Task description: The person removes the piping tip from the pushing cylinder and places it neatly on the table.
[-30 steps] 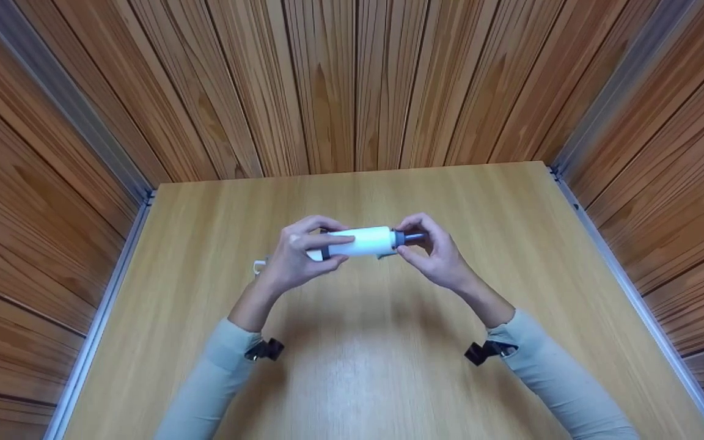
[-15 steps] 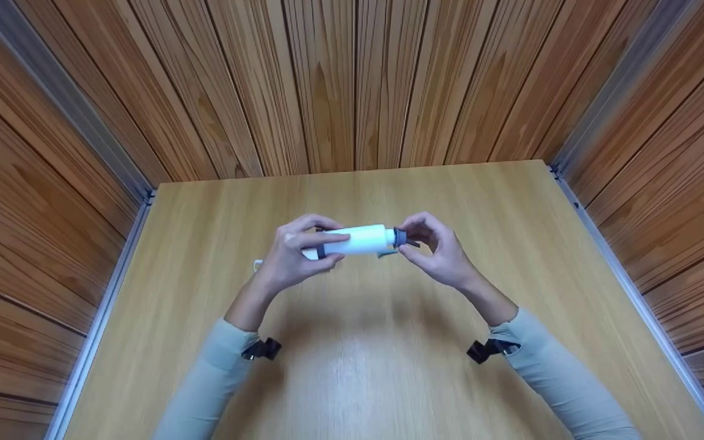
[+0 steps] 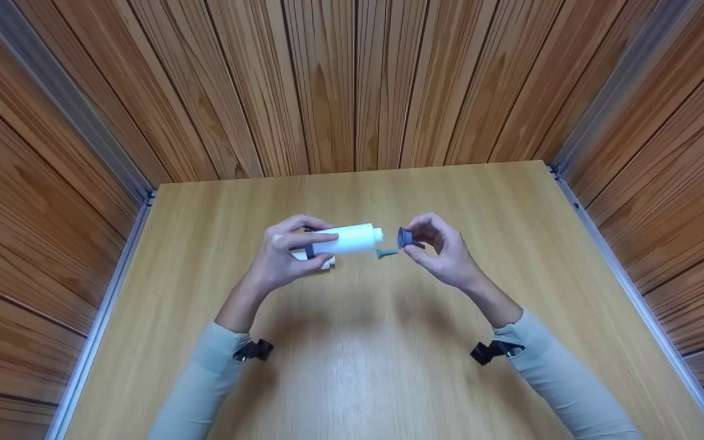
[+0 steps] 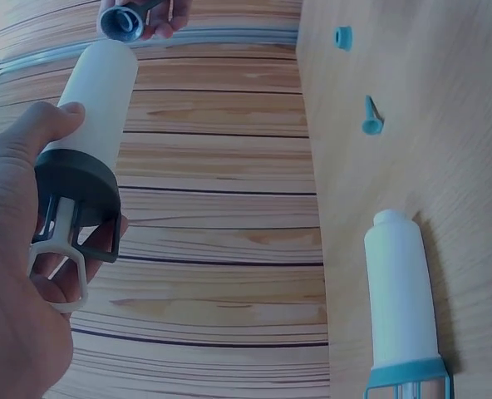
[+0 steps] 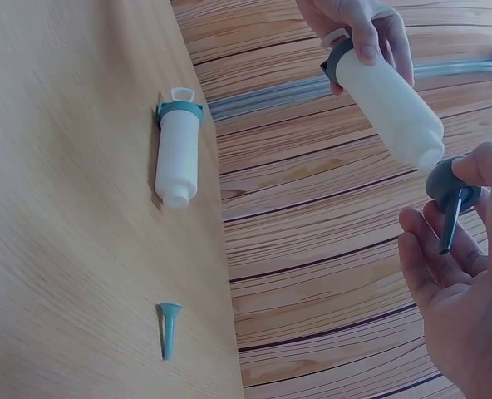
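Note:
My left hand (image 3: 269,256) grips a white icing syringe (image 3: 352,238) near its dark collar, the barrel lying almost level above the table. In the left wrist view, the syringe's pale ring handle (image 4: 59,274) sticks out under the collar, among my fingers. A dark cap with a thin nozzle (image 5: 450,195) is pinched by my right hand (image 3: 440,253). It stands a small gap off the barrel's bare tip. On the table below lie a second white syringe with a teal collar (image 5: 178,154) and a loose teal nozzle (image 5: 168,331).
A small teal ring-shaped piece (image 4: 343,38) lies on the wooden table (image 3: 352,379), beyond the loose nozzle in the left wrist view. Wood-panelled walls (image 3: 340,91) and metal rails (image 3: 639,305) border the table.
The dark nozzle cap has come off the syringe's tip. My left hand and the syringe have shifted left, my right hand slightly right, uncovering more of the teal nozzle and second syringe.

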`<state>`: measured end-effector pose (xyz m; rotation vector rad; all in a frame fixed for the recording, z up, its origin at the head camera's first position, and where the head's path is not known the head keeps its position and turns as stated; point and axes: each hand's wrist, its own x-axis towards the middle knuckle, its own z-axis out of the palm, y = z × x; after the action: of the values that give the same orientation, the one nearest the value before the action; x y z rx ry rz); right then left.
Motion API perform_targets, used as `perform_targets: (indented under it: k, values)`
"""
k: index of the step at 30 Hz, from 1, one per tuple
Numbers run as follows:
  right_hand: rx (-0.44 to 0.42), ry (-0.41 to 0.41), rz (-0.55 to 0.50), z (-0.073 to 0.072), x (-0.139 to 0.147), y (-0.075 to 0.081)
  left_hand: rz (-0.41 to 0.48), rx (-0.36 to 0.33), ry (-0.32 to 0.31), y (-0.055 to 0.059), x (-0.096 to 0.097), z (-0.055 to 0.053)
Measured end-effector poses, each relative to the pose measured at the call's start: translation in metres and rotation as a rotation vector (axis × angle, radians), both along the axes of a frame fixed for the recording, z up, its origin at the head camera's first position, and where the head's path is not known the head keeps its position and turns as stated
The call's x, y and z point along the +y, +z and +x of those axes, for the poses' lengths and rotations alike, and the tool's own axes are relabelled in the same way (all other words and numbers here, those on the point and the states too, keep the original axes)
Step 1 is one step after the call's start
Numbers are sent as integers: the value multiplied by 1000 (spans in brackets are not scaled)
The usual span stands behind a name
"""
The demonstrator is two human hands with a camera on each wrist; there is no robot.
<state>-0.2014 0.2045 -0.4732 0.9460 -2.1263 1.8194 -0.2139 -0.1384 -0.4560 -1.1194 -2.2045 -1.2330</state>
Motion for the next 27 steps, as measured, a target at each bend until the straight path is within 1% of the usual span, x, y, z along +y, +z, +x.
perform_targets:
  k: [7, 13, 16, 19, 23, 27]
  values:
    - [22, 4, 1, 0, 1, 1, 15, 14, 10, 2, -6, -5]
    - [24, 4, -7, -1, 2, 1, 40, 18, 7, -1, -13, -11]
    - [23, 14, -12, -1, 2, 1, 57, -2, -3, -2, -17, -12]
    - [27, 24, -17, -2, 2, 1, 70, -53, -6, -4, -22, -13]
    - [26, 31, -23, -3, 2, 0, 70, -96, 35, -5, -29, -13]
    - [24, 30, -24, -3, 1, 0, 35, -88, 91, -4, -35, -13]
